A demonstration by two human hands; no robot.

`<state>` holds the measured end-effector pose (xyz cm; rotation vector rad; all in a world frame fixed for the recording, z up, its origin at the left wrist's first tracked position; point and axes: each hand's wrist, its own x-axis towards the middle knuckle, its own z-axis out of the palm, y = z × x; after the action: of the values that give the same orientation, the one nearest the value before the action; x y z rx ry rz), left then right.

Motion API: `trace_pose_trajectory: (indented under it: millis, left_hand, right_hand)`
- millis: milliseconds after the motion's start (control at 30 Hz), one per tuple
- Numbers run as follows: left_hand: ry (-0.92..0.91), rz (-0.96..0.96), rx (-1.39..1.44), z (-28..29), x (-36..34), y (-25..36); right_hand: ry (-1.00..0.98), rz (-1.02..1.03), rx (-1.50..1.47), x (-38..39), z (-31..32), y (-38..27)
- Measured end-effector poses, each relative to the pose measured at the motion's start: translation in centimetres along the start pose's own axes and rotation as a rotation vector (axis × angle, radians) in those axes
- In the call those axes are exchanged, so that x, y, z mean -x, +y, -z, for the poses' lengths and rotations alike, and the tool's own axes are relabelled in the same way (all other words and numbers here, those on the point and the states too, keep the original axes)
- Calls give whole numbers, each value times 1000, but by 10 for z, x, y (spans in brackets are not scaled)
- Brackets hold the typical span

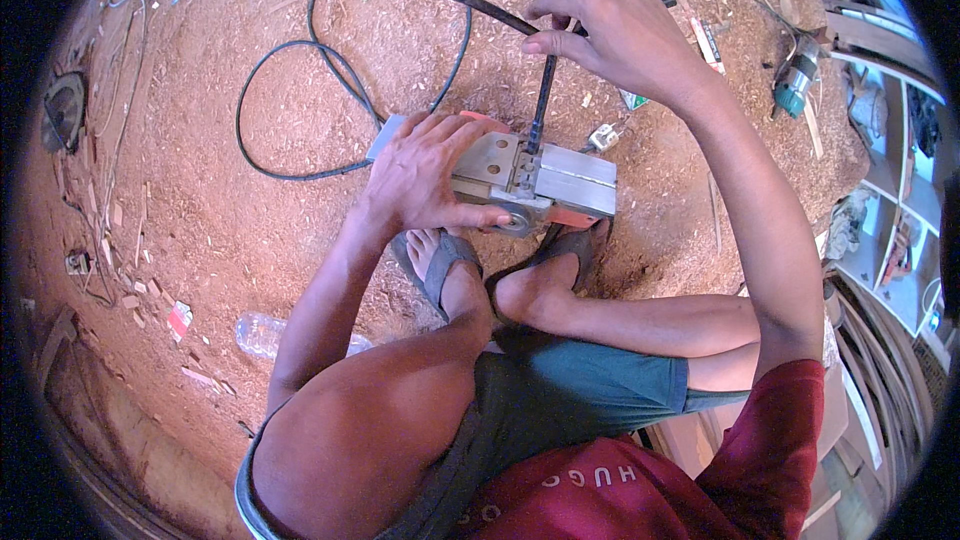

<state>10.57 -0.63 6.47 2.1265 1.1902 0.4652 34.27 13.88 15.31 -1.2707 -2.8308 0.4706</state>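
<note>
An electric hand planer lies upside down on the ground before my feet, its flat metal sole and cutter slot facing up. My left hand grips its left part, thumb along the near side and fingers over the sole. Above it, my right hand closes around a black three-armed socket wrench. One arm of the wrench reaches down to the bolts by the cutter slot; another sticks out far to the left. Whether its tip sits fully on a bolt is too small to tell.
Looped black cable lies left of the planer, with a white plug on its right. A teal-and-grey power tool rests at far right near shelves. Wood shavings cover the ground; a plastic bottle lies by my left arm.
</note>
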Motion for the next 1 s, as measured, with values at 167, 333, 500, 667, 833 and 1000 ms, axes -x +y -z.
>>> trace_pose_trajectory:
  millis: [167, 333, 500, 667, 833, 1000]
  left_hand:
    - [-29, 26, -4, 4, -2, 3]
    - [-10, 37, 3, 3, -1, 3]
    - [-2, 6, -8, 2, -2, 3]
    - [-46, 2, 13, 5, -6, 4]
    - [-28, -1, -13, 5, -3, 2]
    - [-41, 18, -31, 3, -2, 0]
  right_hand:
    - [33, -60, 28, -1, -5, -4]
    - [-68, -76, 142, 4, 0, -21]
    - [99, -19, -41, 19, 1, -17]
    - [194, 191, -199, 23, 4, -17]
    - [116, 228, -172, 30, 5, -21]
    - [99, 228, -256, 33, 8, -24]
